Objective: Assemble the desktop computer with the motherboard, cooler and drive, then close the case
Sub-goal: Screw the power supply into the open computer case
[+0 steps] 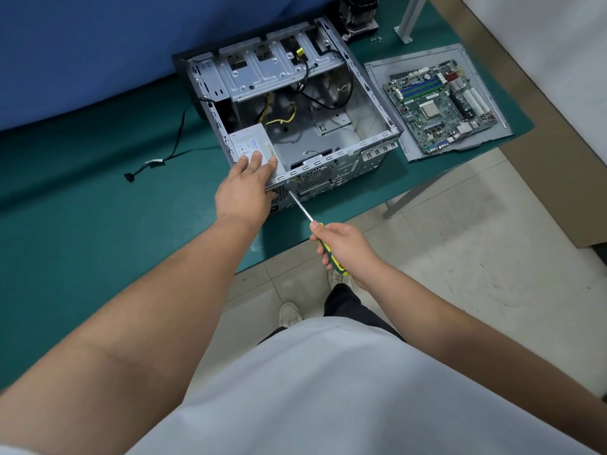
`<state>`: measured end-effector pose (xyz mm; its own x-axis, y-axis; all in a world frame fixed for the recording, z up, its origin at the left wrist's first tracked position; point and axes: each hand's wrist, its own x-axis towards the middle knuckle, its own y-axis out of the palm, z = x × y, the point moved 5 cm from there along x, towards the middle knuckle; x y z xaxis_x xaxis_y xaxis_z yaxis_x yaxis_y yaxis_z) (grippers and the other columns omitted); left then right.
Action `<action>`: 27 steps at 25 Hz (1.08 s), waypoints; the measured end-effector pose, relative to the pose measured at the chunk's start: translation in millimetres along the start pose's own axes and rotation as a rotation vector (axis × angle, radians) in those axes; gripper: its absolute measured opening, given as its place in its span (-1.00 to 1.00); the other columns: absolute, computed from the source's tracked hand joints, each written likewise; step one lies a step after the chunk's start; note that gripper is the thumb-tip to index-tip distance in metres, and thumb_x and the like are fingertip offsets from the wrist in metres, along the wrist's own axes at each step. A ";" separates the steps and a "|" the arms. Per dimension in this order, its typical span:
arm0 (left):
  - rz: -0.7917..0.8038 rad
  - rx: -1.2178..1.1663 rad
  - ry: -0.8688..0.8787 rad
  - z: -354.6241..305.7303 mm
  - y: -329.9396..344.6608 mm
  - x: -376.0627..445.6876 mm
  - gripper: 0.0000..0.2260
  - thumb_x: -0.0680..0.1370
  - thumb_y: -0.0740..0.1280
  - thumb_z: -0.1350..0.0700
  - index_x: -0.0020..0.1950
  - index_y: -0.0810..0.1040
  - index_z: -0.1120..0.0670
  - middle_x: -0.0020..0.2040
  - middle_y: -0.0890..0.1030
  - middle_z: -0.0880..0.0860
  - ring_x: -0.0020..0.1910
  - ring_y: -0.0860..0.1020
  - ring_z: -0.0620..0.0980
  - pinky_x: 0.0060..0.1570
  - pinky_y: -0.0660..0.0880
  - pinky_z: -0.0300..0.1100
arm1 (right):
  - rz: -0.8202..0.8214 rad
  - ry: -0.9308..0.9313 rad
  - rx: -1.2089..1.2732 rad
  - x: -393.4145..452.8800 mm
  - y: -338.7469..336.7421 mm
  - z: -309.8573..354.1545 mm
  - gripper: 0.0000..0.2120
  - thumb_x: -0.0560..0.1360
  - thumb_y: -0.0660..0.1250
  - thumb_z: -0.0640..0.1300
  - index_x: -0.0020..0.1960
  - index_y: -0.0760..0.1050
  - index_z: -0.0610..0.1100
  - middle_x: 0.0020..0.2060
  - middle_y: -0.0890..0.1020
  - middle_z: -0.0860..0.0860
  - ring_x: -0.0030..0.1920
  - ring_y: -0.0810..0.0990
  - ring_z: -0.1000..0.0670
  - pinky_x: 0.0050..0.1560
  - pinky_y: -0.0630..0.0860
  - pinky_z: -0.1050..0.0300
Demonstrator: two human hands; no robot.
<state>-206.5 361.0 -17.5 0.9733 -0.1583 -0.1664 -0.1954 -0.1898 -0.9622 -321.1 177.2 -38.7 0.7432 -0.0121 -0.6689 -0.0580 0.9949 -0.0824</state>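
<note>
Open case [328, 139] lies on its side on the green bench mat [98, 208], rear panel toward the person. Left hand [244, 188] rests on the power supply [253, 144] at the near-left corner, fingers straight and slightly spread, presumably steadying it. Right hand [345, 249] is wrapped tight round the screwdriver [328, 244] handle, tip touching the rear panel, probably at a supply fixing screw. Motherboard [441, 105] sits outside, on the side panel [486, 83] just right of the case. Cooler [359, 11] stands behind. Loose internal cables [331, 90] cross the board's bay; a stray cable [157, 160] lies left.
</note>
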 end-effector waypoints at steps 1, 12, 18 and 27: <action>0.005 -0.011 0.004 0.8 0.1 0.1 -0.42 0.64 0.35 -0.01 0.62 0.21 -0.15 0.65 0.19 -0.04 0.62 0.14 0.07 0.36 0.43 0.07 | 0.010 -0.020 -0.028 -2.3 -1.5 0.0 -0.61 0.64 0.31 0.09 0.05 0.59 -0.26 -0.33 0.56 -0.03 -0.44 0.49 0.05 -0.41 0.46 0.19; -0.104 -0.023 -0.020 -6.8 -16.0 19.0 -0.64 0.68 0.08 -0.17 0.34 0.54 -0.12 0.36 0.48 0.00 0.37 0.39 0.08 0.39 0.15 0.11 | -0.068 -0.170 0.004 65.7 -76.2 97.0 -0.69 0.65 0.28 0.08 0.06 0.53 -0.19 -0.27 0.55 -0.02 -0.39 0.50 0.04 -0.36 0.51 0.12; -0.084 -0.079 0.036 -45.7 -34.5 130.9 -0.66 0.69 0.14 -0.14 0.37 0.53 -0.08 0.32 0.51 -0.03 0.35 0.41 0.07 0.31 0.30 0.07 | -0.216 -0.200 -0.206 152.3 -163.7 182.3 -0.82 0.56 0.43 -0.06 -0.06 0.54 -0.17 -0.30 0.51 -0.06 -0.37 0.46 -0.03 -0.40 0.45 0.17; 0.081 -0.033 0.104 -101.2 -22.5 333.0 -0.44 0.63 0.07 -0.33 0.61 0.01 -0.34 0.69 -0.06 -0.05 0.66 -0.08 0.05 0.59 -0.05 0.17 | -0.281 -0.104 -0.252 281.6 -286.7 236.5 -0.82 0.58 0.39 -0.07 -0.15 0.60 -0.13 -0.46 0.59 0.00 -0.46 0.55 0.02 -0.42 0.49 0.15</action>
<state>109.7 214.5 -29.5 0.9367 -0.2735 -0.2185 -0.2785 -0.2038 -0.9386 62.4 -87.8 -28.7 0.8165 -0.2575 -0.5167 0.0052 0.8983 -0.4394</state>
